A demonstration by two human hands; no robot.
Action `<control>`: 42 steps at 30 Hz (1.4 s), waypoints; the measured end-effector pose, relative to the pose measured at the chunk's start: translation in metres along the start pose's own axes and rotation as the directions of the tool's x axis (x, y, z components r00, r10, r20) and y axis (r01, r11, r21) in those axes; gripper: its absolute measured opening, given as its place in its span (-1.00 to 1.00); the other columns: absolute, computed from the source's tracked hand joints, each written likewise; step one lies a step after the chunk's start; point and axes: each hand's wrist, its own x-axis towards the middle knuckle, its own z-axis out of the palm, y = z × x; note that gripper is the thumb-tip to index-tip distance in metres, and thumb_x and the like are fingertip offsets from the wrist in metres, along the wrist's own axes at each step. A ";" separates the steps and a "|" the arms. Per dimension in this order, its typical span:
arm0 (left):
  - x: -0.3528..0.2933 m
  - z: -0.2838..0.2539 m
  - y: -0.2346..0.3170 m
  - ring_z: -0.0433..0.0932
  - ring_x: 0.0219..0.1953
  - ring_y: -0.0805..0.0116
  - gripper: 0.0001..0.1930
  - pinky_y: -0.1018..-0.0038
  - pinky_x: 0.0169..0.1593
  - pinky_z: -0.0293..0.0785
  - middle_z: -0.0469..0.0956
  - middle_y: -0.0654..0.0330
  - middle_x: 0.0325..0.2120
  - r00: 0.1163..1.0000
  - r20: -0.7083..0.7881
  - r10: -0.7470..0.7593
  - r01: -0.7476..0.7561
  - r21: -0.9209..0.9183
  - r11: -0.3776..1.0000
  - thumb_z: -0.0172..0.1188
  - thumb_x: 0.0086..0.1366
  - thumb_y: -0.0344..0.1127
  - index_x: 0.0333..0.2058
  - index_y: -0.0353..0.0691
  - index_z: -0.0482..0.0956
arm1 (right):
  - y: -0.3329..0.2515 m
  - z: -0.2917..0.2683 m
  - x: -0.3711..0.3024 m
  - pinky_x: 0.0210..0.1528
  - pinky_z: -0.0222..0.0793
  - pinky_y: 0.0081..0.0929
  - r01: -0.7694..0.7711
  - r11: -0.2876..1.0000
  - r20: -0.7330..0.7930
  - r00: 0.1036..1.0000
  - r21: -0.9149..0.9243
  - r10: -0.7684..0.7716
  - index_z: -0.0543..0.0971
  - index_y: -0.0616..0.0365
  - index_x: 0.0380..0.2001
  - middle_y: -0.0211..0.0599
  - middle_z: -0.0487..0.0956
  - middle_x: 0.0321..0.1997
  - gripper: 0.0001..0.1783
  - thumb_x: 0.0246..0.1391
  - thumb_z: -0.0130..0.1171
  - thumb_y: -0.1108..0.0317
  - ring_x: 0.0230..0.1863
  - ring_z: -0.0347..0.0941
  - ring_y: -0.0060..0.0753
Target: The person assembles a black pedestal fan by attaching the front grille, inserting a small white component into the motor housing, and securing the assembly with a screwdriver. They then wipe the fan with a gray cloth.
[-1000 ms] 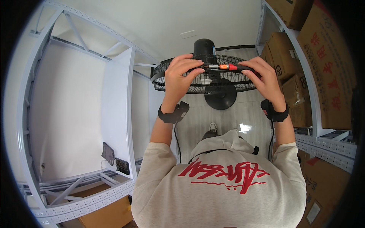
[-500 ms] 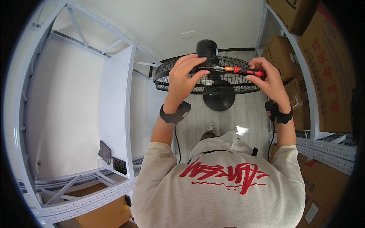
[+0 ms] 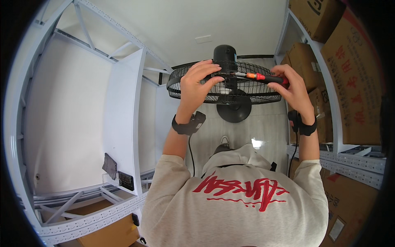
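Observation:
A black standing fan (image 3: pixel 232 109) is in front of me, its round wire cage seen from above, its motor housing at the back. My right hand (image 3: pixel 290 84) is closed around the handle of a red and black screwdriver (image 3: pixel 263 77). The screwdriver lies level across the top of the cage, its shaft pointing left toward my other hand. My left hand (image 3: pixel 197 82) pinches a small dark part (image 3: pixel 218 74) at the cage's top rim, where the screwdriver's tip meets it. My fingers partly hide that part.
White metal shelving (image 3: pixel 123 123) runs along the left, with a black bit case (image 3: pixel 126 180) on a board. Cardboard boxes (image 3: pixel 354 82) fill the rack on the right. Each wrist wears a black strapped device with a cable. Behind the fan is a pale wall (image 3: pixel 230 24).
The screwdriver's handle has turned about its own axis, now showing more black than red on top. Both hands stay in nearly the same place; the view has shifted slightly.

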 end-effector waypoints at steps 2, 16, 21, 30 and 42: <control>0.000 0.001 0.001 0.64 0.06 0.12 -0.71 0.26 0.12 0.54 0.74 0.14 -0.21 1.000 -0.006 -0.008 0.008 -0.001 1.000 0.51 0.02 -0.36 -0.24 -0.25 0.76 | 0.008 -0.005 -0.001 -0.37 0.31 -0.47 -0.007 0.998 0.111 0.994 -0.064 0.014 0.57 0.27 -0.26 -0.27 0.48 -0.46 -0.80 0.21 0.29 0.33 -0.44 0.39 -0.40; 0.002 0.003 0.001 0.64 0.05 0.13 -0.71 0.27 0.12 0.54 0.74 0.15 -0.23 1.000 0.002 -0.025 0.025 -0.031 0.999 0.53 0.01 -0.34 -0.25 -0.25 0.76 | 0.022 -0.012 0.001 -0.39 0.22 -0.52 -0.155 0.985 0.175 0.970 -0.074 0.166 0.57 0.24 -0.26 -0.37 0.44 -0.39 -0.77 0.10 0.39 0.37 -0.45 0.30 -0.51; 0.001 0.002 0.001 0.64 0.05 0.13 -0.72 0.27 0.12 0.54 0.74 0.17 -0.24 1.000 -0.007 -0.019 0.019 0.000 1.000 0.53 0.01 -0.34 -0.26 -0.24 0.76 | -0.003 -0.005 0.006 -0.33 0.27 -0.52 -0.308 0.937 0.169 0.945 0.165 0.281 0.60 0.28 -0.27 -0.37 0.49 -0.34 -0.84 0.13 0.35 0.43 -0.41 0.34 -0.50; 0.003 0.001 0.000 0.64 0.05 0.13 -0.72 0.26 0.12 0.54 0.75 0.19 -0.25 1.000 0.007 -0.024 0.025 -0.011 1.000 0.53 0.01 -0.33 -0.27 -0.25 0.76 | 0.018 -0.014 0.008 -0.33 0.26 -0.52 -0.205 0.975 0.244 0.944 -0.087 0.221 0.65 0.25 -0.25 -0.42 0.51 -0.32 -0.78 0.06 0.41 0.40 -0.39 0.32 -0.50; 0.003 0.002 0.001 0.64 0.05 0.15 -0.72 0.28 0.12 0.54 0.75 0.19 -0.24 0.999 -0.003 -0.032 0.032 -0.018 0.999 0.53 0.01 -0.34 -0.26 -0.24 0.77 | 0.028 -0.014 0.003 -0.23 0.32 -0.54 -0.084 0.993 0.219 0.971 -0.078 0.099 0.59 0.27 -0.23 -0.33 0.51 -0.22 -0.76 0.07 0.40 0.40 -0.27 0.40 -0.43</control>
